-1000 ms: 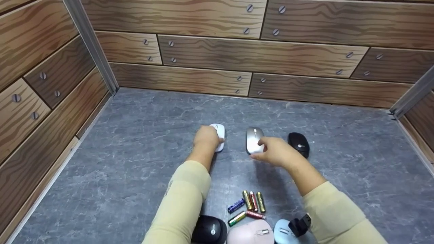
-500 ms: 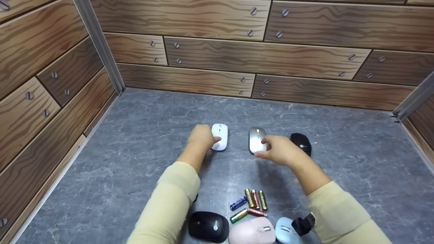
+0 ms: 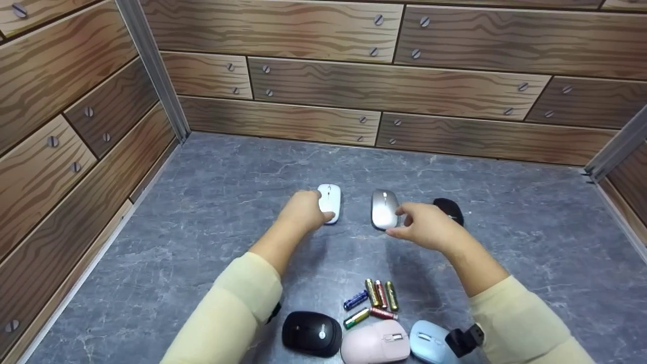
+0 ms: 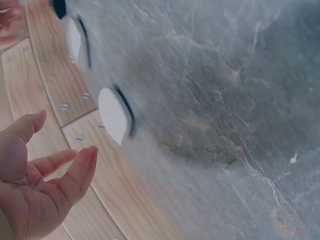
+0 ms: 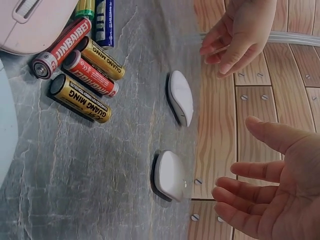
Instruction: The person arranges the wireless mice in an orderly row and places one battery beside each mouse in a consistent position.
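My left hand (image 3: pixel 303 208) is beside the white mouse (image 3: pixel 331 199), fingers relaxed and parted, covering part of its left edge in the head view; the left wrist view shows a gap between them. My right hand (image 3: pixel 428 225) is at the right of the silver mouse (image 3: pixel 384 208), fingers loosely extended, thumb apart, not gripping it. Both mice sit on the table (image 3: pixel 202 227), side by side, apart.

My right hand and wrist block part of the far black mouse (image 3: pixel 447 208). A black device (image 3: pixel 464 341) at my right sleeve overlaps the blue mouse (image 3: pixel 427 341); that and the pink mouse (image 3: pixel 374 344) run off the bottom edge. Near black mouse (image 3: pixel 311 333) left of pink. Dark shape (image 4: pixel 58 7) cut off at the top of the left wrist view: maybe the far black mouse, can't be sure.

Six loose batteries (image 3: pixel 390 296) above the pink mouse. Wood-print panels (image 3: pixel 323 81) wall in the table's back and sides.
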`<state>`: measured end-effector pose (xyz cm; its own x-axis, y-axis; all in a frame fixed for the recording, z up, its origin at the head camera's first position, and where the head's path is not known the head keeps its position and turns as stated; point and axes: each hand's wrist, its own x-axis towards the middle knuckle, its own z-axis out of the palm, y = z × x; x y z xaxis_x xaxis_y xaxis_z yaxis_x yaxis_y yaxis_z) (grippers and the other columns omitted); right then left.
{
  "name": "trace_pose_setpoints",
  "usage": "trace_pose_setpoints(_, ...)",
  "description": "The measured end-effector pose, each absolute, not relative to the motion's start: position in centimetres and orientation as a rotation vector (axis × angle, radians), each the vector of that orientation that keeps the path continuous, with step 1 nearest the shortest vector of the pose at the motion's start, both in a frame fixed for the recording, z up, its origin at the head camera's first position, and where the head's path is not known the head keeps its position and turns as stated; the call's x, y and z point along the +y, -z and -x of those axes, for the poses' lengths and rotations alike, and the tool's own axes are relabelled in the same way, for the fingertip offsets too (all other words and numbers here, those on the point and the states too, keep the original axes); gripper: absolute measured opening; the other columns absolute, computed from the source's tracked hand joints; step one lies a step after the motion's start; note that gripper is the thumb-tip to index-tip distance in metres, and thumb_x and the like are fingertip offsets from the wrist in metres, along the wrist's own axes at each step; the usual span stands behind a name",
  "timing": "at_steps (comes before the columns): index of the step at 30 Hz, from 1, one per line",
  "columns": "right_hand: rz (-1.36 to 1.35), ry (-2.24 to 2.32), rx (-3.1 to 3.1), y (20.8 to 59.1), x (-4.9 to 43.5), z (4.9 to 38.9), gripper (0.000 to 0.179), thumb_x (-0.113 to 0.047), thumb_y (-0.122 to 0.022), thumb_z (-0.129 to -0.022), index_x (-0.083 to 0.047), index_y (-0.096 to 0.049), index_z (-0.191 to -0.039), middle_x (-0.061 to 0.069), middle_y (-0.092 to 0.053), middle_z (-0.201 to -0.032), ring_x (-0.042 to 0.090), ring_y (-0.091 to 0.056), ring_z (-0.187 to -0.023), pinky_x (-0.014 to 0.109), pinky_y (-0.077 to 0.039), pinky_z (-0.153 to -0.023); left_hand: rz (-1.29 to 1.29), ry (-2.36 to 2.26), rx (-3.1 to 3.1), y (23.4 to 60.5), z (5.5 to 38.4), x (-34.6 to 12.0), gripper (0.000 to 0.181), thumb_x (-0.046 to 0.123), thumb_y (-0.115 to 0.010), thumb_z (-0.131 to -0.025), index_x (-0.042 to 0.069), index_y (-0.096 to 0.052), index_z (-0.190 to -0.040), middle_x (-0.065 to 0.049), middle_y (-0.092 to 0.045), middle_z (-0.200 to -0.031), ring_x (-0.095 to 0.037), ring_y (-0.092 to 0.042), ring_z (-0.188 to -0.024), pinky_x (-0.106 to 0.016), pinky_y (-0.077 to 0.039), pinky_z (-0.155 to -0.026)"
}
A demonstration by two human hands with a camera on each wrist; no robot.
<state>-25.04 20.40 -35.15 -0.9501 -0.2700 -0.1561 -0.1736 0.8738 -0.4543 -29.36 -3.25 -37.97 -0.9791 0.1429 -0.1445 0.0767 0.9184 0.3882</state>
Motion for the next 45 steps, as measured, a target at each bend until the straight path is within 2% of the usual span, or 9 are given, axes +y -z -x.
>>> trace_pose_setpoints(5, 0.347, 0.653, 2.825, 35.0, 20.5, 24.7, 0.051, -0.037, -0.067, -0.081, -0.003, -0.056, -0.116, 0.013, -0.061, -0.094, 0.024, -0.057, -0.079, 0.037, -0.047, -0.062, -0.338, -0.572, 2.887, 37.9, 27.0, -3.2, 0.051, 0.038, -0.067, -0.079, 0.003, -0.058, -0.116, -0.015, -0.062, -0.109, -0.029, -0.058, -0.101, -0.040, -0.045, -0.090)
trace_pose_setpoints(11, 0.361, 0.670, 2.814, 35.2, 20.5, 24.4, 0.054, -0.042, -0.067, -0.079, -0.003, -0.056, -0.114, 0.013, -0.061, -0.094, 0.023, -0.057, -0.077, 0.036, -0.048, -0.061, -0.521, -0.526, 2.756, 38.3, 23.5, -3.2, 0.041, 0.036, -0.071, -0.075, 0.006, -0.063, -0.101, -0.009, -0.064, -0.096, -0.026, -0.060, -0.089, -0.039, -0.049, -0.080)
trace_pose_setpoints(17, 0.356, 0.661, 2.804, 35.3, 20.5, 24.2, 0.053, -0.042, -0.066, -0.081, -0.003, -0.056, -0.114, 0.013, -0.060, -0.095, 0.023, -0.057, -0.079, 0.036, -0.048, -0.063, -0.688, -0.378, 2.637, 38.5, 20.7, -3.5, 0.031, 0.038, -0.075, -0.069, 0.013, -0.060, -0.077, 0.003, -0.058, -0.071, -0.015, -0.054, -0.067, -0.031, -0.047, -0.061)
trace_pose_setpoints(21, 0.356, 0.660, 2.800, 35.3, 20.5, 24.1, 0.054, -0.043, -0.066, -0.080, -0.002, -0.055, -0.115, 0.013, -0.060, -0.096, 0.023, -0.057, -0.079, 0.037, -0.048, -0.063, -0.760, -0.243, 2.564, 38.9, 19.4, -3.7, 0.035, 0.044, -0.080, -0.060, 0.018, -0.057, -0.068, 0.009, -0.053, -0.064, -0.011, -0.050, -0.061, -0.027, -0.043, -0.055)
trace_pose_setpoints(26, 0.352, 0.651, 2.802, 35.4, 20.5, 24.1, 0.054, -0.043, -0.066, -0.081, -0.002, -0.056, -0.114, 0.013, -0.060, -0.096, 0.024, -0.057, -0.080, 0.037, -0.048, -0.064, -0.772, -0.014, 2.560, 39.8, 17.9, -3.3, 0.049, 0.059, -0.080, -0.049, 0.020, -0.057, -0.068, 0.009, -0.052, -0.062, -0.010, -0.049, -0.059, -0.028, -0.044, -0.054)
trace_pose_setpoints(29, 0.354, 0.641, 2.801, 35.4, 20.5, 24.1, 0.053, -0.042, -0.065, -0.081, -0.001, -0.056, -0.114, 0.013, -0.060, -0.096, 0.024, -0.057, -0.080, 0.037, -0.048, -0.064, -0.749, 0.092, 2.572, 40.2, 17.3, -3.0, 0.054, 0.062, -0.080, -0.045, 0.018, -0.055, -0.067, 0.007, -0.052, -0.061, -0.012, -0.049, -0.058, -0.031, -0.044, -0.053)
trace_pose_setpoints(39, 0.386, 0.654, 2.812, 35.9, 20.6, 24.0, 0.054, -0.046, -0.065, -0.080, -0.002, -0.057, -0.110, 0.010, -0.060, -0.089, 0.022, -0.056, -0.076, 0.036, -0.047, -0.061, -0.818, 0.195, 2.533, 40.1, 17.1, -2.3, 0.050, 0.053, -0.084, -0.046, 0.020, -0.053, -0.069, 0.007, -0.051, -0.062, -0.012, -0.048, -0.058, -0.030, -0.042, -0.051)
trace_pose_setpoints(45, 0.370, 0.655, 2.806, 36.1, 20.6, 24.1, 0.054, -0.045, -0.065, -0.080, -0.002, -0.057, -0.111, 0.011, -0.061, -0.091, 0.023, -0.056, -0.078, 0.037, -0.048, -0.063, -0.868, 0.229, 2.532, 40.0, 17.5, -2.1, 0.047, 0.044, -0.087, -0.048, 0.022, -0.055, -0.075, 0.009, -0.054, -0.067, -0.011, -0.051, -0.063, -0.029, -0.045, -0.055)
